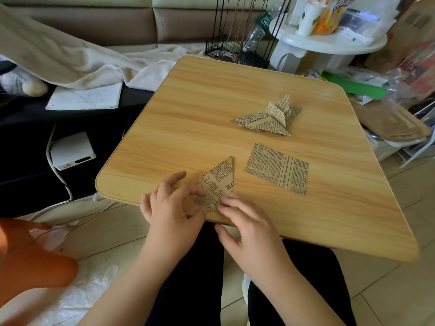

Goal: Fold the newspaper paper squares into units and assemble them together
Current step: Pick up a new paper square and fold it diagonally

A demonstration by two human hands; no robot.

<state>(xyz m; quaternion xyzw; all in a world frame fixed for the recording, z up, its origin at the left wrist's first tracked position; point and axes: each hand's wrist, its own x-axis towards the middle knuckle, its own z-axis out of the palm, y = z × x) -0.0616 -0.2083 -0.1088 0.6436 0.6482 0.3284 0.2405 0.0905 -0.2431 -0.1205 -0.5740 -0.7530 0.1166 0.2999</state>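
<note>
From your head camera you look down on a wooden table (211, 95). Around it lie a beige cloth (70, 60) at ten o'clock, a white box (71, 150) with its cable at nine, a wire rack (237, 50) at twelve, and a white stand (329, 41) crowded with bottles at one — none of it blocks your work.

On the table, a pile of folded units (266, 118) sits toward one o'clock, and a flat newspaper square (277, 168) lies just below it, apart from both hands.

The triangle unit (220, 182) lies at the near edge, its long axis running from six to twelve, tip pointing to twelve. Your left hand (171, 205) pinches its lower left flap with curled fingers; your right hand (247, 229) presses its bottom corner with straight fingers.
</note>
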